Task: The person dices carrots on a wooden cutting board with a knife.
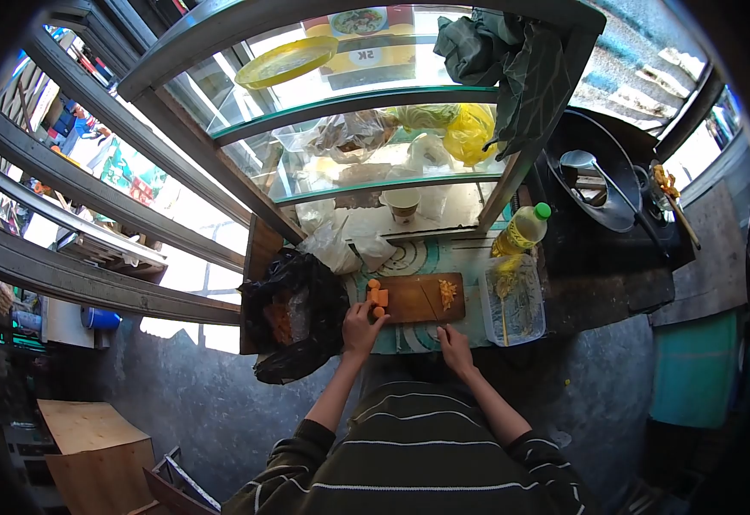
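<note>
A wooden cutting board (405,311) lies on the patterned counter cover. Chunks of orange carrot (378,296) sit at its left end, and small chopped carrot bits (448,293) form a little pile at its right. My left hand (361,330) is at the board's left edge, thumb and fingers closed round the nearest carrot piece (378,312). In my right hand (455,349) is the handle of a knife (430,302), its thin dark blade pointing away across the board. The fingers of that hand are wrapped round the handle.
Left of the board sits a black plastic bag (293,296) with orange pieces inside. To the right are a clear plastic tub (512,313) holding a yellow-smeared utensil and an oil bottle (523,230). A wok (594,172) stands beyond. A glass display case (366,184) rises behind the board.
</note>
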`<state>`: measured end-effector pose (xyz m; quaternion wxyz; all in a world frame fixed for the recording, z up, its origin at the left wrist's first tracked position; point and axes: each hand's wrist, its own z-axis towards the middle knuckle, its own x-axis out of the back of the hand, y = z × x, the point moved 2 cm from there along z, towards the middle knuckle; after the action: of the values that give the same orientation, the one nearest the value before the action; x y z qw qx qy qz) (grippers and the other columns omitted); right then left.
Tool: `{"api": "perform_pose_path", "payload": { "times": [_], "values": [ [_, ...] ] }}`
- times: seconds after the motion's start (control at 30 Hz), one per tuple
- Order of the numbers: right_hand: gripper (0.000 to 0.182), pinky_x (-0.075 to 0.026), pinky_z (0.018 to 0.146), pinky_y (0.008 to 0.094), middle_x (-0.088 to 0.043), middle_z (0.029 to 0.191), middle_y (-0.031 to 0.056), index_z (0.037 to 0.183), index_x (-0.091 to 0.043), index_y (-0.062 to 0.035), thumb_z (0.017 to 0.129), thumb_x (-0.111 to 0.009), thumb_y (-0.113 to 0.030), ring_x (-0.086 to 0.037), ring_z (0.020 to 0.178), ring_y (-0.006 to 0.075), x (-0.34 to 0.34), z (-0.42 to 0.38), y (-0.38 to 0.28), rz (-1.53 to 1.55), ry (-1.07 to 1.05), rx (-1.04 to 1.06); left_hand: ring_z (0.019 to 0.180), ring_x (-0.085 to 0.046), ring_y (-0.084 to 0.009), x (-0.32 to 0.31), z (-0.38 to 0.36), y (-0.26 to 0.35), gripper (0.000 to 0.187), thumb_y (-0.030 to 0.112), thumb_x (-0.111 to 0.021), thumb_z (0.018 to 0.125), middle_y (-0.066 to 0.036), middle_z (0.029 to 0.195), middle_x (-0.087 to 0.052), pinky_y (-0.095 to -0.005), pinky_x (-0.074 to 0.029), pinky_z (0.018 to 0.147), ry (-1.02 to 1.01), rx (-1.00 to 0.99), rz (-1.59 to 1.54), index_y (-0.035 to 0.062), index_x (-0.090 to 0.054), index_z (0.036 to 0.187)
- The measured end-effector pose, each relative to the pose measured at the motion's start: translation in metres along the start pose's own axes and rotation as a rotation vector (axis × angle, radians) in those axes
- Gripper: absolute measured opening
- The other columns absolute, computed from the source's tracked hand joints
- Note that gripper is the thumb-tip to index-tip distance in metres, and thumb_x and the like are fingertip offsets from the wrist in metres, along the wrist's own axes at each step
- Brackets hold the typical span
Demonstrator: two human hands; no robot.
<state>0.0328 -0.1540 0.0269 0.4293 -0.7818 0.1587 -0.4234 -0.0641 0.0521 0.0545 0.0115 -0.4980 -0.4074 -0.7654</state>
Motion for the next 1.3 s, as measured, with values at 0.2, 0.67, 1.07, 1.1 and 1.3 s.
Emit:
{"api": "perform_pose_path", "payload": {
  "times": [0.2,0.67,1.07,1.1,1.3],
  "values": [
    [0.038,-0.040,0.065,0.0457,-0.056,0.076,0.0253,0.083,-0.054,0.0035,0.089,-0.040,-0.031,-0.053,0.079,0.0420,0.001,0.000,0.012,-0.096,-0.028,-0.056,0.077,-0.058,-0.0283,-0.010,-0.003,-0.009,0.039,0.025,-0.073,0.063,-0.011,0.083,-0.058,-0.0367,-0.046,0.068,-0.032,0.032,0.062,0.0029,-0.058,0.091],
    [0.047,-0.040,0.048,0.0322,-0.055,0.059,0.0112,0.071,-0.056,-0.0009,0.088,-0.040,-0.042,-0.055,0.050,0.0202,0.016,-0.009,0.022,0.184,-0.092,-0.290,0.078,-0.058,-0.0292,-0.003,-0.011,0.018,0.028,0.017,-0.066,0.072,-0.012,0.085,-0.058,-0.0357,-0.047,0.069,0.092,-0.084,-0.145,0.0005,-0.059,0.094],
    [0.043,-0.033,0.041,0.0240,-0.042,0.054,0.0016,0.070,-0.049,-0.0043,0.090,-0.040,-0.042,-0.040,0.044,0.0109,-0.005,0.007,0.011,0.512,-0.172,-0.391,0.083,-0.058,-0.0299,-0.076,0.017,0.040,0.028,0.012,-0.064,0.072,-0.015,0.089,-0.060,-0.0357,-0.047,0.071,-0.084,-0.260,-0.177,0.0007,-0.060,0.097],
    [0.043,-0.032,0.041,0.0242,-0.042,0.054,0.0015,0.070,-0.049,-0.0042,0.090,-0.039,-0.042,-0.040,0.044,0.0109,-0.007,0.008,0.012,0.473,-0.175,-0.355,0.083,-0.058,-0.0299,-0.075,0.017,0.040,0.028,0.012,-0.064,0.072,-0.015,0.089,-0.060,-0.0357,-0.047,0.071,-0.087,-0.259,-0.175,0.0007,-0.060,0.097],
    [0.051,-0.041,0.054,0.0377,-0.053,0.060,0.0162,0.071,-0.053,0.0024,0.090,-0.035,-0.041,-0.054,0.055,0.0287,-0.014,0.008,0.018,0.228,-0.111,-0.203,0.079,-0.059,-0.0303,-0.077,0.016,0.039,0.025,0.011,-0.062,0.073,-0.016,0.085,-0.060,-0.0355,-0.048,0.069,-0.075,-0.250,-0.215,-0.0009,-0.060,0.096]
  ]
}}
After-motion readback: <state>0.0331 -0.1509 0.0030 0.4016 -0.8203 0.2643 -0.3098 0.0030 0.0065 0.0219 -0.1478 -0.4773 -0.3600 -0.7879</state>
